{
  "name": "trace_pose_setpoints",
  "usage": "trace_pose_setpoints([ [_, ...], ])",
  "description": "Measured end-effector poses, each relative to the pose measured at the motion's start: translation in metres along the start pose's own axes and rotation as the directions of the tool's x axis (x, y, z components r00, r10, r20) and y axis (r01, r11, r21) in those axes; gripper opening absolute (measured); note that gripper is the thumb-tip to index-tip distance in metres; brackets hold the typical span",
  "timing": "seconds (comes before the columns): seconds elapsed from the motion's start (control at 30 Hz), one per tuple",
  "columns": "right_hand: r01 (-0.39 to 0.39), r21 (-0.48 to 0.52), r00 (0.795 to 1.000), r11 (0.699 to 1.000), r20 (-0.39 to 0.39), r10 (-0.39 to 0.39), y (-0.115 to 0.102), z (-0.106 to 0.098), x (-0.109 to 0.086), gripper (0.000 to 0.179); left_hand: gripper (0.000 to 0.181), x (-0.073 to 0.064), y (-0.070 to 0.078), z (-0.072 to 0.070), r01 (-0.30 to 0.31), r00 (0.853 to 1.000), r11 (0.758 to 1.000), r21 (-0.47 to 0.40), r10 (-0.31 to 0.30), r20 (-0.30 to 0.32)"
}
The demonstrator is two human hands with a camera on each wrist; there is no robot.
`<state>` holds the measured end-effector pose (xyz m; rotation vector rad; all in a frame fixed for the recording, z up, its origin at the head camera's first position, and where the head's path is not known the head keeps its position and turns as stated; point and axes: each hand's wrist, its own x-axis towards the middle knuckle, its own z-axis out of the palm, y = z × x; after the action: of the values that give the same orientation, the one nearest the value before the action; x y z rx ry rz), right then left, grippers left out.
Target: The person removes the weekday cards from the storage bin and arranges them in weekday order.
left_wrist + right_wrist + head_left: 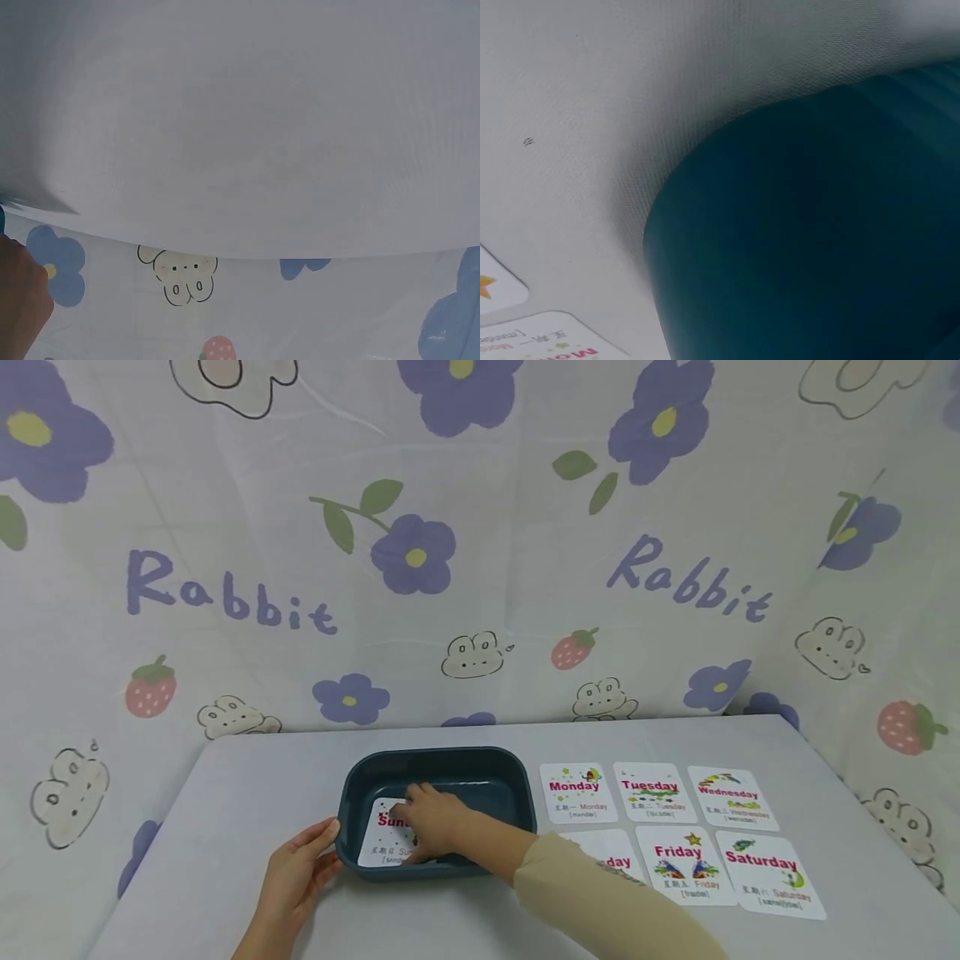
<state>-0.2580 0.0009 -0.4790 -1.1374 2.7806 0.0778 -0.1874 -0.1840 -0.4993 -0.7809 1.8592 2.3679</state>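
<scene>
A dark teal plastic basin [495,797] stands on the table, and its wall [780,232] fills much of the right wrist view. My left hand [294,868] grips the basin's left end, thumb at the rim and fingers lower against the outside. Inside the basin is a white Sunday card [382,843] with red lettering. My right hand [438,822] reaches in over the near rim and holds this card by its right part, fingers at the top edge and thumb near the bottom edge. The hand hides the card's right side.
Right of the basin, cards lie face up in two rows: Monday [577,793], Tuesday [654,793], Wednesday [733,797] behind; Friday [686,864] and Saturday [772,872] in front. Beside Friday, a card ending in "day" [611,852] is partly covered by my right sleeve [600,893]. A patterned curtain [517,577] hangs behind.
</scene>
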Motion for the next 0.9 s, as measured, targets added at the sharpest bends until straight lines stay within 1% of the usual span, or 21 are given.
trace_pose_setpoints([
  [0.17, -0.007, 0.037, 1.0, 0.999, -0.008, 0.007, 0.0, 0.001, 0.003, 0.07, 0.042, -0.001, -0.001, 0.0, 0.002, 1.0, 1.0, 0.004, -0.002, -0.004],
  [0.27, -0.014, 0.043, 1.0, 0.999, -0.007, 0.015, -0.002, -0.001, 0.005, 0.077, 0.044, -0.001, -0.001, 0.001, 0.004, 1.0, 1.0, 0.006, -0.003, -0.007],
  [0.4, -0.048, 0.095, 0.999, 0.994, -0.001, 0.048, -0.005, -0.001, 0.008, 0.086, 0.043, 0.0, -0.001, 0.001, 0.0, 1.0, 1.0, 0.001, 0.0, -0.012],
  [0.53, -0.08, 0.163, 0.997, 0.983, 0.0, 0.082, -0.006, 0.004, 0.013, 0.084, 0.042, 0.0, -0.002, 0.001, -0.005, 1.0, 1.0, -0.006, 0.005, -0.013],
  [0.57, -0.084, 0.17, 0.996, 0.982, 0.002, 0.084, -0.006, 0.005, 0.014, 0.083, 0.043, 0.0, -0.002, 0.001, -0.005, 1.0, 1.0, -0.005, 0.005, -0.014],
  [0.6, -0.075, 0.173, 0.997, 0.982, -0.013, 0.079, -0.004, 0.009, 0.017, 0.083, 0.043, 0.0, -0.003, 0.001, -0.006, 1.0, 1.0, -0.005, 0.006, -0.015],
  [0.73, -0.105, 0.2, 0.994, 0.974, 0.011, 0.104, -0.002, 0.009, 0.021, 0.085, 0.046, 0.0, -0.003, 0.002, -0.007, 1.0, 1.0, 0.004, 0.007, -0.017],
  [0.8, -0.114, 0.19, 0.993, 0.975, 0.023, 0.112, -0.002, 0.008, 0.023, 0.087, 0.047, 0.0, -0.003, 0.002, -0.008, 1.0, 1.0, 0.005, 0.009, -0.015],
  [0.83, -0.131, 0.189, 0.991, 0.973, 0.046, 0.124, -0.003, 0.003, 0.021, 0.087, 0.047, 0.0, -0.003, 0.002, -0.009, 1.0, 1.0, 0.006, 0.01, -0.015],
  [0.9, -0.135, 0.177, 0.99, 0.975, 0.054, 0.127, -0.004, 0.001, 0.022, 0.089, 0.045, -0.001, -0.003, 0.002, -0.011, 1.0, 1.0, 0.003, 0.011, -0.015],
])
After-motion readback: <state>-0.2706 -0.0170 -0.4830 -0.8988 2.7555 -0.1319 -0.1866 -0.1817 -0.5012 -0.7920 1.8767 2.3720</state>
